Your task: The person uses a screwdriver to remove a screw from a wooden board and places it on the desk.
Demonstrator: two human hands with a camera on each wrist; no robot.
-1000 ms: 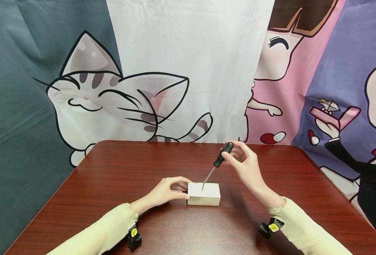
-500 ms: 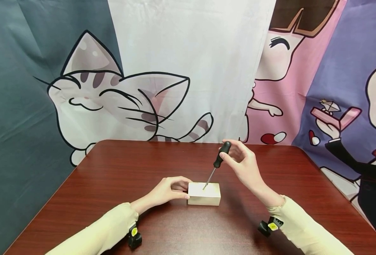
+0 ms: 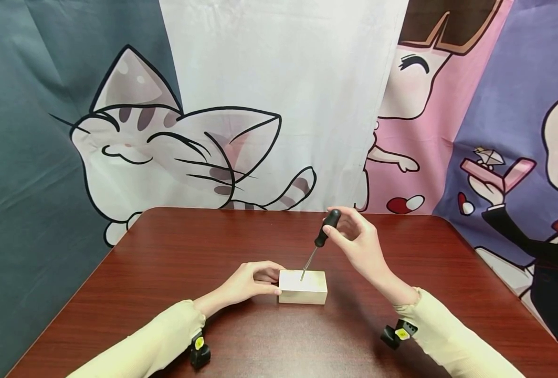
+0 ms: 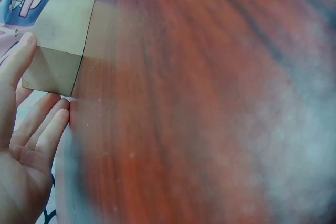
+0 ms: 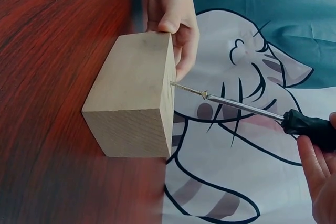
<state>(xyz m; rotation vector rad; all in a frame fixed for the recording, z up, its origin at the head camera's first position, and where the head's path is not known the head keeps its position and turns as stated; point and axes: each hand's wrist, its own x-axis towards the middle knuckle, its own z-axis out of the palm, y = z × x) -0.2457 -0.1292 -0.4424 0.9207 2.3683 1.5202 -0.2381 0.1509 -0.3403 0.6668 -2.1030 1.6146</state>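
Note:
A pale rectangular wooden block (image 3: 302, 297) lies on the table in front of me. My left hand (image 3: 244, 283) grips its left end, thumb at the near corner and fingers behind. In the left wrist view the thumb (image 4: 23, 51) lies along the block's edge. A brass-coloured screw (image 5: 189, 89) stands out of the block's top face, its point at the wood. My right hand (image 3: 362, 242) holds a screwdriver (image 3: 328, 229) by its black handle, between thumb and fingers. The metal shaft (image 5: 244, 107) slants down and its tip meets the screw head.
The reddish-brown wooden table (image 3: 203, 236) extends all around the block. Behind its far edge hangs a cloth backdrop (image 3: 279, 68) with a cartoon cat and figures. A small black camera (image 3: 200, 356) is strapped at the left wrist, another camera (image 3: 392, 336) at the right.
The right hand and screwdriver handle have shifted slightly left. The screw's lean on the block has changed a little. Left hand and block stay in place.

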